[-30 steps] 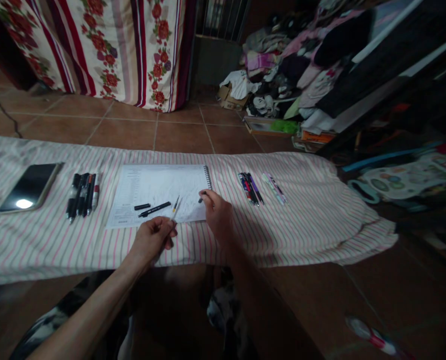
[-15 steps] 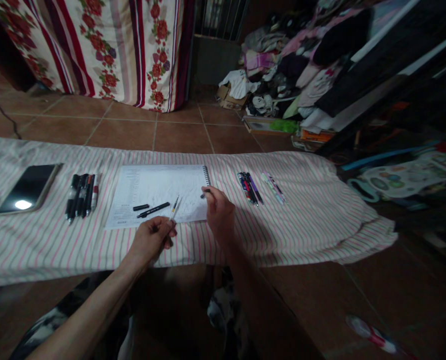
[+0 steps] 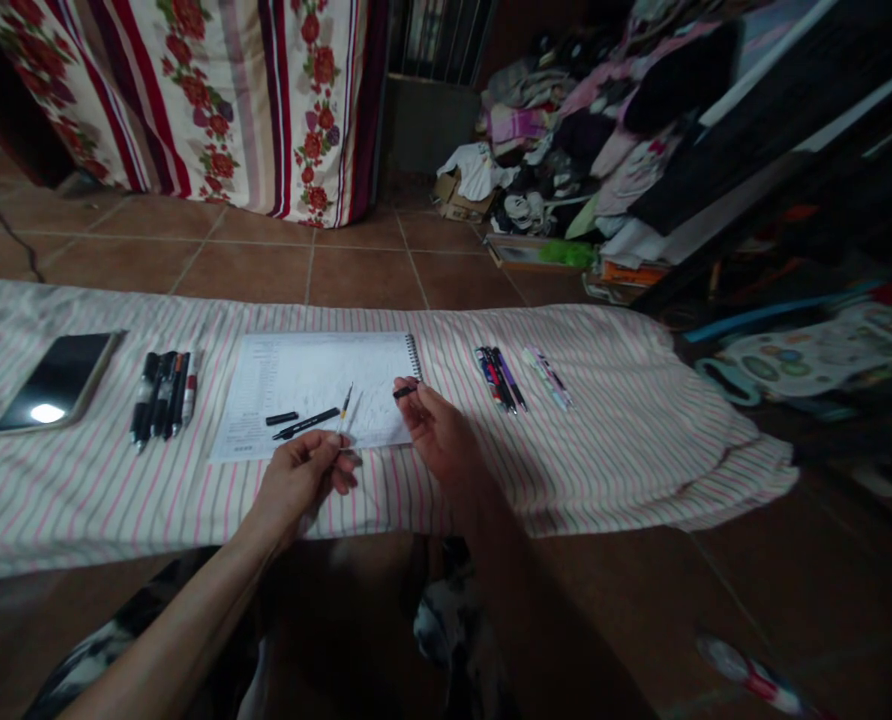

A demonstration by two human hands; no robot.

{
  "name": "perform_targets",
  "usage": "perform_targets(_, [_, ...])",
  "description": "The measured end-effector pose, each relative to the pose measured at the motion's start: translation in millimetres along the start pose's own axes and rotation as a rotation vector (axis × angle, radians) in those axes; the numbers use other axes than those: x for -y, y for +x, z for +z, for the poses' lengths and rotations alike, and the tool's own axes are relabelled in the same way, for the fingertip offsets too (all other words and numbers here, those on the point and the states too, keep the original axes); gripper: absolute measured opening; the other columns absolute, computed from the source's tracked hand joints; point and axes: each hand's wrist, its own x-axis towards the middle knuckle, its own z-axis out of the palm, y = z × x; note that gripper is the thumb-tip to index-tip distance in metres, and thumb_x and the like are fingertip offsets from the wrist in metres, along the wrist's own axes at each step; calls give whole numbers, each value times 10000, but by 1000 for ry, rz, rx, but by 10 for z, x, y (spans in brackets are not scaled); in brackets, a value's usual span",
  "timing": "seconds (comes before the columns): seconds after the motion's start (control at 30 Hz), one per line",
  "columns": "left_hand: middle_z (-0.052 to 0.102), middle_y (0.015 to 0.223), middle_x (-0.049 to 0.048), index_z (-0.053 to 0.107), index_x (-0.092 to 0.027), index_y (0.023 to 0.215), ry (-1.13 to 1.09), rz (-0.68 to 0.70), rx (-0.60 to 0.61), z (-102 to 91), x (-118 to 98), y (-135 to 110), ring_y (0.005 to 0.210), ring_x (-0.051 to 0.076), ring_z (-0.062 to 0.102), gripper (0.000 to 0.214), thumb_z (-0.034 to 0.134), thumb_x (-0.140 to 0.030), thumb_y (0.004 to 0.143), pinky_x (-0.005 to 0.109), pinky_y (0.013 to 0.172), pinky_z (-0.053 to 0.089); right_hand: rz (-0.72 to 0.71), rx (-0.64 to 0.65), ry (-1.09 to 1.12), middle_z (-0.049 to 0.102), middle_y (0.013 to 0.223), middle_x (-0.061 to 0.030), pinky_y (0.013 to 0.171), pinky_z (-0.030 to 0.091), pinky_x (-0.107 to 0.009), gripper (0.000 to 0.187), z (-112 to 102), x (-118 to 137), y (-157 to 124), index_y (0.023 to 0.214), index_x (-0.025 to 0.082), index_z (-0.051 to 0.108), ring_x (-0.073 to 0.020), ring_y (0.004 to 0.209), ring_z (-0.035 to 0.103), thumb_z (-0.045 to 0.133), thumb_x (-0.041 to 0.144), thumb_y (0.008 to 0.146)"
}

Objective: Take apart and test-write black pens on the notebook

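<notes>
My left hand [image 3: 301,478] is closed around a thin pen refill [image 3: 344,408] whose tip points up over the lower edge of a spiral notebook [image 3: 318,375]. My right hand [image 3: 440,432] pinches a small black pen part [image 3: 404,392] near the notebook's right corner. A black pen body [image 3: 308,422] and a short black cap [image 3: 282,418] lie on the notebook page. The notebook rests on a pink-striped cloth [image 3: 611,440] spread over the floor.
A row of dark pens [image 3: 162,393] and a phone [image 3: 57,380] lie left of the notebook. More pens [image 3: 498,377] and a pale pair [image 3: 546,375] lie to its right. A floral curtain [image 3: 213,100] hangs behind; a pile of clothes [image 3: 573,150] stands at back right.
My right hand has turned palm-up and lifted the small black part slightly. My left hand has shifted the refill a little, its tip now higher over the page.
</notes>
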Motion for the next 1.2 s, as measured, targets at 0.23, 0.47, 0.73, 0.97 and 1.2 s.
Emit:
perform_targets(0.23, [625,555,18,608,-108,775,-8,43,54,24,51,27,430,78,513,283,675,-360,666,190,458,367,328,82,198,688,783,-22,621,534,-100,220,114,-62,-106,822,131,614,-57,753,653,402,105,870])
perform_targets(0.47, [605,537,-1,609,-117,750,10,68,6,111,-22,0,414,71,496,295,687,-378,635,188,433,344,181,260,-18,686,800,-11,616,526,-109,177,115,38,-162,798,163,625,-55,746,648,459,142,854])
perform_targets(0.73, [601,516,-13,598,-115,755,-61,56,4,107,17,13,411,62,502,262,687,-335,645,178,451,364,-379,71,-462,708,703,21,445,438,-98,218,144,249,-209,747,142,646,-35,539,586,498,298,782])
perform_targets(0.97, [604,529,-9,600,-112,761,-40,52,17,94,31,25,415,63,502,265,680,-340,652,179,452,364,-274,76,-364,693,907,-24,478,430,-144,181,88,169,-119,834,193,623,-77,661,605,615,313,699])
perform_targets(1.2, [597,525,-7,590,-117,751,-60,59,-10,127,53,26,411,74,502,255,671,-337,651,195,452,363,-264,-49,-399,691,837,-37,615,530,-200,192,40,-28,45,820,158,621,-102,691,647,650,267,664])
